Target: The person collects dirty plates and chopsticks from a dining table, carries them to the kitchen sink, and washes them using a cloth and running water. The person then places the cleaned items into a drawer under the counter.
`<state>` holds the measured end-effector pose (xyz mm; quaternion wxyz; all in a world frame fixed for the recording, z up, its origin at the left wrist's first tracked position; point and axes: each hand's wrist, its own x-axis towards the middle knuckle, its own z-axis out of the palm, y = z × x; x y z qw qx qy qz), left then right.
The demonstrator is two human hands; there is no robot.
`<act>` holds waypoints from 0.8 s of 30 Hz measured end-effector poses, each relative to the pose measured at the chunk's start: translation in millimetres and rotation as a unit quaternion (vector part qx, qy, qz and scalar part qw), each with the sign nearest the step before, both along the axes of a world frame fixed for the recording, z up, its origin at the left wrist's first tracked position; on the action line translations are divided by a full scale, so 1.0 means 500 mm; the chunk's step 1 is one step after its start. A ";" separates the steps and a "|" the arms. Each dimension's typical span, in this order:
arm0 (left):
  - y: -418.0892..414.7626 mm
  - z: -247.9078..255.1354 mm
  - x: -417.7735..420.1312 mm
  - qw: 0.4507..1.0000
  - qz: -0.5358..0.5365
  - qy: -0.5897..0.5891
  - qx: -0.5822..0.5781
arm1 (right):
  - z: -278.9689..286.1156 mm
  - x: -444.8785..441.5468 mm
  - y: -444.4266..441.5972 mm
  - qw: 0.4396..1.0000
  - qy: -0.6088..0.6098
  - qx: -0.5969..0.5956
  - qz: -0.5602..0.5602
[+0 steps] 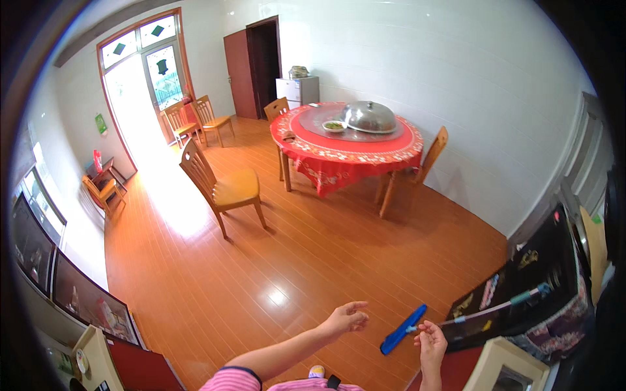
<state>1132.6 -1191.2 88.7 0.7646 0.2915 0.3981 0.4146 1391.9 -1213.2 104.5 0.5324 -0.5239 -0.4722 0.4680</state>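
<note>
My left hand [346,317] reaches out over the wooden floor, its fingers loosely bent and apart, with nothing in it. To its right, my right hand [430,342] is raised with curled fingers in front of a mop's pole. I cannot tell whether the fingers touch the pole or are only in line with it. The mop's blue flat head [403,330] rests on the floor just left of that hand. Its pale pole [481,313], with a teal grip [530,294] at the upper end, slants right across a black panel [530,264] with floral decoration.
A wooden chair [237,188] stands on the floor [293,254] ahead. Beyond it is a round table with a red cloth [332,171], a metal dome cover [370,117] and a dish of food [334,126]. Cream-coloured furniture [508,366] is close at right; a cabinet [98,352] is at left.
</note>
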 end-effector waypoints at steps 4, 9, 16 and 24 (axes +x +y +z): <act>0.103 0.011 -0.135 0.999 0.049 -0.009 -0.001 | -0.020 -0.103 0.162 0.997 0.037 -0.057 0.033; 0.249 0.012 -0.263 0.991 0.134 0.002 -0.011 | -0.057 -0.204 0.394 0.993 0.019 -0.076 0.087; 0.476 0.030 -0.487 0.959 0.282 -0.003 -0.010 | -0.059 -0.452 0.792 0.974 -0.001 -0.087 0.208; 0.615 0.051 -0.729 0.895 0.443 -0.028 -0.040 | -0.093 -0.876 1.089 0.906 0.003 -0.075 0.417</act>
